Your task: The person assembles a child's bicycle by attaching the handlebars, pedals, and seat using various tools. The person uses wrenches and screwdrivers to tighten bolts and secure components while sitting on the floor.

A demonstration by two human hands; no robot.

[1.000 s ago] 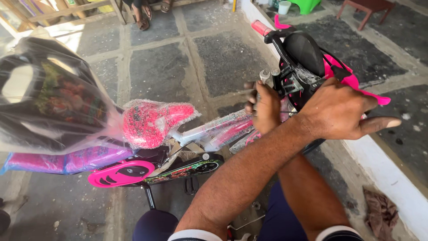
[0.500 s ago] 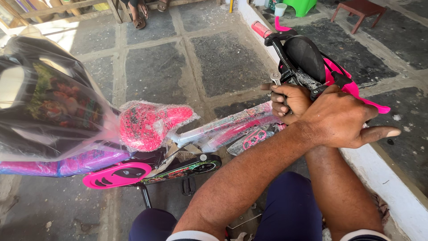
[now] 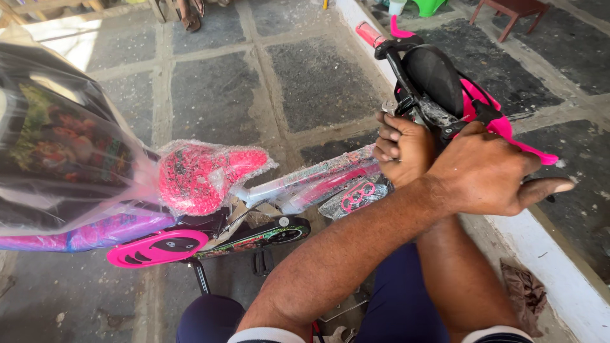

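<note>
Both hands have shifted slightly: right hand [image 3: 401,147] fisted at handlebar stem [image 3: 416,105], left hand [image 3: 489,171] gripping handlebar [image 3: 438,82].

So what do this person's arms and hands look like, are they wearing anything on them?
Both hands are bare: no gloves, rings, watch or bands show on the left hand or the right hand. The forearms are bare too. At the bottom edge of the view, short sleeves end in a white cuff with dark blue cloth behind it, one on each arm.

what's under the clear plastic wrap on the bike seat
A pink, dark-patterned bicycle saddle sits inside the clear crinkled plastic wrap. Its underside and seat post are hidden by the wrap and frame.
</note>
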